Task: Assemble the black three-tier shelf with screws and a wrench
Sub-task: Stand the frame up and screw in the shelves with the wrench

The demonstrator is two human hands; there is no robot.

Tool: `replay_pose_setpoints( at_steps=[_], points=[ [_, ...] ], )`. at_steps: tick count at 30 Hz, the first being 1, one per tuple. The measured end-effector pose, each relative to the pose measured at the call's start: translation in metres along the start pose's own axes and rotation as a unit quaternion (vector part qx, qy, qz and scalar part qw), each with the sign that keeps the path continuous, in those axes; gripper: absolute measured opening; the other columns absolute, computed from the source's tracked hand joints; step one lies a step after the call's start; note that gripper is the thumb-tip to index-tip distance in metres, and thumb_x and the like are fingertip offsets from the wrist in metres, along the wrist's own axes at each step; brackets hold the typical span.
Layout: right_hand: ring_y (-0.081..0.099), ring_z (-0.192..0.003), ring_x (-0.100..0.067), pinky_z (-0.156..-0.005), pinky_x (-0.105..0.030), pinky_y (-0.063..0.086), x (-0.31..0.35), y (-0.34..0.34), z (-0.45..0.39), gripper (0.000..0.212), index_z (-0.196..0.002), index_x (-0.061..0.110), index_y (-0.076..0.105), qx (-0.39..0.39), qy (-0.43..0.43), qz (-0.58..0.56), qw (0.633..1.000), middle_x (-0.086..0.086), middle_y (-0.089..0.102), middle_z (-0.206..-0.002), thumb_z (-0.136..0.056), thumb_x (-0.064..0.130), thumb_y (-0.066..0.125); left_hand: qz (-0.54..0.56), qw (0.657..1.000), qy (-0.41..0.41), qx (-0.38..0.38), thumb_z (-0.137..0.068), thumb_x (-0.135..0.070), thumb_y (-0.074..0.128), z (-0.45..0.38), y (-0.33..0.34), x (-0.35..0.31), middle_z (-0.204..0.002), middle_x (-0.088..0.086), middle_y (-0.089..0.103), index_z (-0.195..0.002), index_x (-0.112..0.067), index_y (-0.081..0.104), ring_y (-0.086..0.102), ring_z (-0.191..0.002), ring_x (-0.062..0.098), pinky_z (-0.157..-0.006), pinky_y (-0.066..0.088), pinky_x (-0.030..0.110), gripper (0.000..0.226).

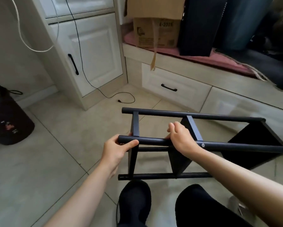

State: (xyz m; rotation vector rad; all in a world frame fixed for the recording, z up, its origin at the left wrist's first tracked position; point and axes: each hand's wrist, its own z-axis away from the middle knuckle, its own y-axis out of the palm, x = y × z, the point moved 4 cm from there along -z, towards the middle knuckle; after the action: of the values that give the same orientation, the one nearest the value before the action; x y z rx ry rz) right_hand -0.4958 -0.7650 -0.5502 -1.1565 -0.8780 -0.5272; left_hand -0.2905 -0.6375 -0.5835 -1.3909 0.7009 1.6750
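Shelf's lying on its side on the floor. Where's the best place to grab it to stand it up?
Probably the near upper pole, from above: it is round, bare between the panels and nearest you. The left hand already grips its end and the right hand its middle. Avoid the thin shelf panels.

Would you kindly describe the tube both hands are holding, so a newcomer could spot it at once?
Find the black shelf lying on its side on the tiled floor. Of its long tubes, it is the near upper tube, gripped by the left hand at its end and the right hand further along.
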Motion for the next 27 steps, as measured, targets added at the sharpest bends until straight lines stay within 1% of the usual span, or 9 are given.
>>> replay_pose_setpoints(
  at_steps=[4,7,10,13,16,20,23,25,27],
  points=[
    [0.066,-0.082,-0.015,-0.066,-0.025,0.047,-0.007,0.012,-0.001,0.03,-0.1,0.014,0.053,0.024,-0.003,0.018,1.0,-0.003,0.064,-0.091,-0.106,0.032,0.031,-0.053,0.999,-0.002,-0.001,-0.044,-0.062,0.089,-0.004,-0.007,0.021,-0.086,-0.007,0.077,-0.085,-0.035,0.076,0.071,-0.082,0.005,-0.081,0.053,0.028,0.051],
    [0.066,-0.088,-0.024,-0.079,-0.037,0.054,-0.008,0.023,-0.002,0.032,-0.102,0.008,0.054,0.047,-0.001,0.024,0.999,-0.011,0.066,-0.094,-0.106,0.03,0.031,-0.084,0.996,-0.005,-0.012,-0.045,-0.063,0.086,-0.009,-0.016,0.032,-0.077,-0.011,0.074,-0.082,-0.037,0.074,0.066,-0.071,-0.002,-0.073,0.047,0.022,0.047],
    [0.065,-0.09,-0.031,-0.081,-0.042,0.052,-0.012,0.034,-0.001,0.032,-0.1,0.004,0.053,0.062,0.007,0.033,0.998,-0.018,0.066,-0.095,-0.105,0.028,0.034,-0.118,0.993,-0.011,-0.012,-0.05,-0.057,0.09,-0.013,-0.027,0.043,-0.082,-0.01,0.074,-0.081,-0.035,0.072,0.065,-0.076,0.001,-0.071,0.046,0.019,0.042],
    [0.066,-0.09,-0.032,-0.084,-0.049,0.054,-0.016,0.044,-0.002,0.03,-0.102,0.006,0.051,0.089,0.005,0.047,0.995,-0.014,0.065,-0.094,-0.106,0.032,0.036,-0.159,0.987,-0.016,0.004,-0.061,-0.044,0.094,-0.018,-0.034,0.052,-0.088,-0.01,0.075,-0.079,-0.03,0.073,0.068,-0.083,0.008,-0.072,0.048,0.019,0.031],
    [0.067,-0.082,-0.024,-0.078,-0.046,0.057,-0.017,0.049,-0.003,0.027,-0.103,0.013,0.048,0.111,-0.027,0.083,0.99,-0.008,0.067,-0.087,-0.105,0.038,0.037,-0.18,0.984,-0.016,0.014,-0.062,-0.04,0.094,-0.021,-0.036,0.05,-0.083,-0.005,0.074,-0.079,-0.022,0.072,0.066,-0.08,0.011,-0.073,0.049,0.024,0.033],
    [0.064,-0.075,-0.015,-0.069,-0.036,0.056,-0.008,0.051,-0.012,0.022,-0.098,0.018,0.043,0.116,-0.099,0.136,0.979,0.001,0.068,-0.084,-0.104,0.039,0.039,-0.23,0.972,-0.003,0.04,-0.063,-0.043,0.093,-0.025,-0.037,0.044,-0.077,-0.018,0.071,-0.079,-0.025,0.069,0.061,-0.073,-0.001,-0.066,0.044,0.014,0.034],
    [0.058,-0.066,-0.01,-0.055,-0.028,0.045,0.012,0.054,-0.032,0.019,-0.096,0.021,0.042,0.09,-0.172,0.172,0.966,0.003,0.067,-0.09,-0.104,0.037,0.039,-0.278,0.957,0.017,0.079,-0.065,-0.049,0.09,-0.028,-0.036,0.038,-0.112,-0.017,0.068,-0.102,-0.034,0.062,0.062,-0.103,0.004,-0.089,0.05,0.025,0.049],
    [0.056,-0.064,-0.018,-0.055,-0.037,0.046,0.025,0.06,-0.049,0.02,-0.098,0.019,0.043,0.073,-0.2,0.189,0.959,-0.002,0.065,-0.09,-0.105,0.036,0.036,-0.307,0.944,0.036,0.117,-0.062,-0.057,0.088,-0.032,-0.036,0.031,-0.14,-0.021,0.051,-0.13,-0.04,0.045,0.053,-0.123,0.005,-0.105,0.046,0.033,0.082],
    [0.055,-0.07,-0.026,-0.063,-0.044,0.048,0.037,0.069,-0.065,0.023,-0.1,0.014,0.043,0.06,-0.222,0.201,0.952,-0.007,0.061,-0.087,-0.106,0.033,0.032,-0.371,0.915,0.076,0.142,-0.057,-0.068,0.083,-0.04,-0.037,0.019,-0.156,-0.023,0.031,-0.147,-0.049,0.023,0.036,-0.141,0.006,-0.116,0.035,0.038,0.111]
  ],
)
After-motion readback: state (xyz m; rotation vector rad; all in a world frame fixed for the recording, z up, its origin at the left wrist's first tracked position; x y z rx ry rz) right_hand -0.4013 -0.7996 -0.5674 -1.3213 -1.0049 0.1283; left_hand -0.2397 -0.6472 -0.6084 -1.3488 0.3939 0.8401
